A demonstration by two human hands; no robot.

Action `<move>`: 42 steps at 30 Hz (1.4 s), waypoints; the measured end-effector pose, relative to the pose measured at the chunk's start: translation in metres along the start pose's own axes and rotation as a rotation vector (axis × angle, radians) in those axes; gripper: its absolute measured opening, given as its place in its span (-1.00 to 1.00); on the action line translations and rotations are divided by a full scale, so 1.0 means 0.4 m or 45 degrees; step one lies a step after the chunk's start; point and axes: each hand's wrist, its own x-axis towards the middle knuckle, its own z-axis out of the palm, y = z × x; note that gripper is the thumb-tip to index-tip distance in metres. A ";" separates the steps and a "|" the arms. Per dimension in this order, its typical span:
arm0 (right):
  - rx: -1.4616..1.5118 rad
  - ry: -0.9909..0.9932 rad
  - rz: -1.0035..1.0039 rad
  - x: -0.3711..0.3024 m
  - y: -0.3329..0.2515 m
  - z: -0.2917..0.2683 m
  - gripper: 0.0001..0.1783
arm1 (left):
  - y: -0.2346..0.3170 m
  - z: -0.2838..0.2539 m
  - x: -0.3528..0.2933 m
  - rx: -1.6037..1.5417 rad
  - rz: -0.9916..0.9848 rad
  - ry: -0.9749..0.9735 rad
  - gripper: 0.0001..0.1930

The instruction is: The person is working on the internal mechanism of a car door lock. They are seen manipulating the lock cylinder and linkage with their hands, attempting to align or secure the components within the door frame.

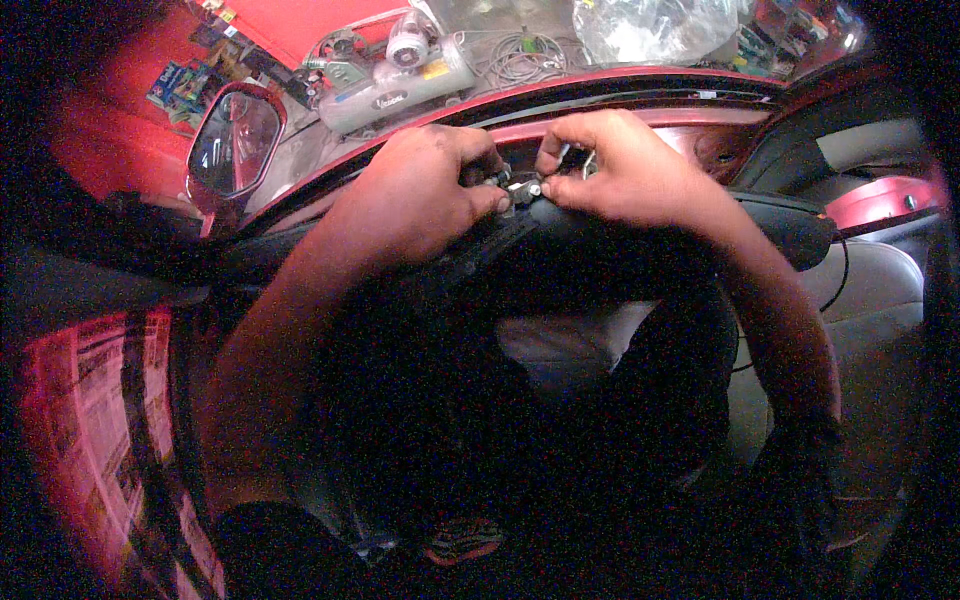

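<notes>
My left hand (425,185) and my right hand (630,170) meet in front of me, near the red edge of a car. Between their fingertips sits a small silvery metal fitting (522,190) with a pale tip. Thumb and fingers of the left hand are closed at its left end, where another bit of metal shows. On the other side, the right hand pinches its right end, and something shiny glints inside the curled fingers. Just below lies a long dark part (490,250); its outline is lost in shadow.
A red side mirror (235,140) stands at the left. Beyond the car edge are an air compressor (395,85), a coiled cable (520,60) and a clear plastic bag (650,30). At right are a pale seat (880,300) and a thin black cable (846,275). A shoe (465,540) shows below.
</notes>
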 end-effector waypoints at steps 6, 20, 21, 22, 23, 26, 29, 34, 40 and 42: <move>-0.185 0.311 0.309 -0.044 -0.070 0.082 -0.73 | -0.015 0.009 -0.022 -0.077 -0.039 0.051 -0.73; -0.184 0.281 0.616 -0.014 -0.109 0.095 -0.64 | -0.016 0.029 -0.032 -0.112 0.155 0.216 -0.78; -0.208 0.292 0.605 -0.016 -0.111 0.099 -0.64 | -0.018 0.033 -0.031 -0.102 0.164 0.231 -0.77; -0.230 0.303 0.592 -0.017 -0.111 0.102 -0.64 | -0.020 0.038 -0.031 -0.092 0.171 0.247 -0.77; -0.225 0.302 0.597 -0.015 -0.110 0.106 -0.64 | -0.023 0.041 -0.031 -0.081 0.176 0.263 -0.76; -0.177 0.285 0.600 -0.019 -0.092 0.100 -0.65 | -0.018 0.028 -0.026 -0.086 0.128 0.177 -0.75; -0.028 0.211 0.541 -0.017 -0.058 0.088 -0.64 | -0.026 0.023 -0.027 0.080 0.159 0.168 -0.73; 0.060 0.128 0.421 -0.015 -0.027 0.069 -0.67 | -0.032 0.019 -0.005 0.070 0.048 0.027 -0.73; 0.152 0.168 0.505 -0.009 -0.030 0.088 -0.67 | -0.050 0.031 -0.012 0.043 0.078 0.128 -0.72; 0.054 0.215 0.571 -0.011 -0.026 0.107 -0.65 | -0.056 0.036 -0.013 0.043 0.118 0.148 -0.72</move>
